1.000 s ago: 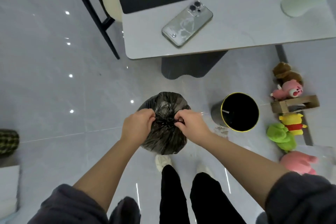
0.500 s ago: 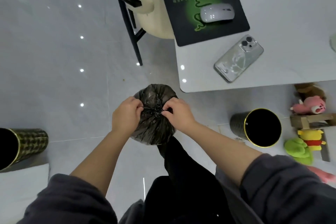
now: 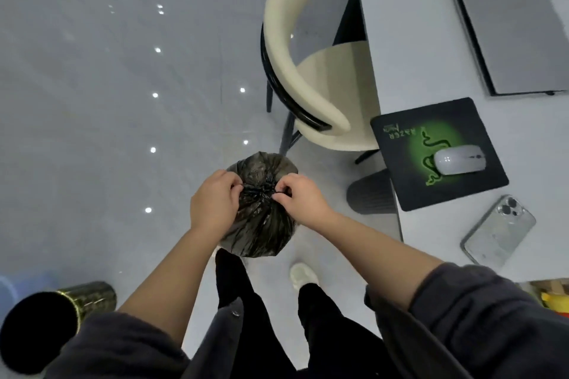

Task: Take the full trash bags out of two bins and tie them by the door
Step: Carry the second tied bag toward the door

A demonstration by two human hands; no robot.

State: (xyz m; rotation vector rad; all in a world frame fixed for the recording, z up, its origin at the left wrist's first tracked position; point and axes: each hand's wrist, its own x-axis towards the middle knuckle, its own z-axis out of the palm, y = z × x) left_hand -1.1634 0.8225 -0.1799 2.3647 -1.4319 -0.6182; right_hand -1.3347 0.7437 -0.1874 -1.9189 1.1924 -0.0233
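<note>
A full black trash bag [image 3: 261, 224] hangs in front of me above the grey floor, its top gathered into a twisted bunch. My left hand [image 3: 212, 203] grips the left side of that bunch and my right hand [image 3: 300, 200] pinches the right side, the two hands almost touching. A dark bin with a gold rim [image 3: 46, 326] stands at the bottom left, its inside black; I cannot tell whether a bag lines it.
A cream chair with black legs [image 3: 311, 77] stands just beyond the bag. To the right a white table [image 3: 409, 40] carries a laptop [image 3: 511, 31], a mouse pad with mouse [image 3: 458, 158] and a phone [image 3: 498, 231]. My legs and a shoe [image 3: 303, 275] are below.
The view has swung left while I carry the bag: the right-hand bin and the plush toys left the frame, the left bin and the chair came into view. Both hands keep their hold.
</note>
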